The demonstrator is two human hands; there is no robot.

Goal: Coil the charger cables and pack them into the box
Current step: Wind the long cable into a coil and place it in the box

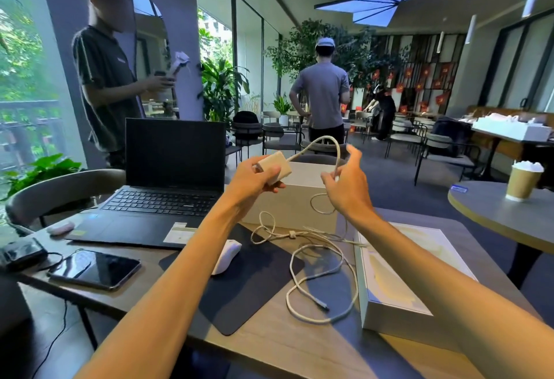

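Note:
My left hand (254, 182) grips a white charger brick (275, 166) held up above the table. From the brick a white cable (325, 254) arcs up and over to my right hand (349, 185), which pinches it between thumb and fingers. Below my right hand the cable drops in loose tangled loops onto the table, and its plug end (322, 306) lies near the front. A white box (295, 198) stands just behind my hands. A flat white box lid (398, 285) lies on the table under my right forearm.
An open black laptop (168, 190) stands at the left, with a white mouse (226, 255) on a dark mat (248, 285) and a phone (94, 269) in front. A paper cup (523, 181) is on the neighbouring round table. Two people stand behind the table.

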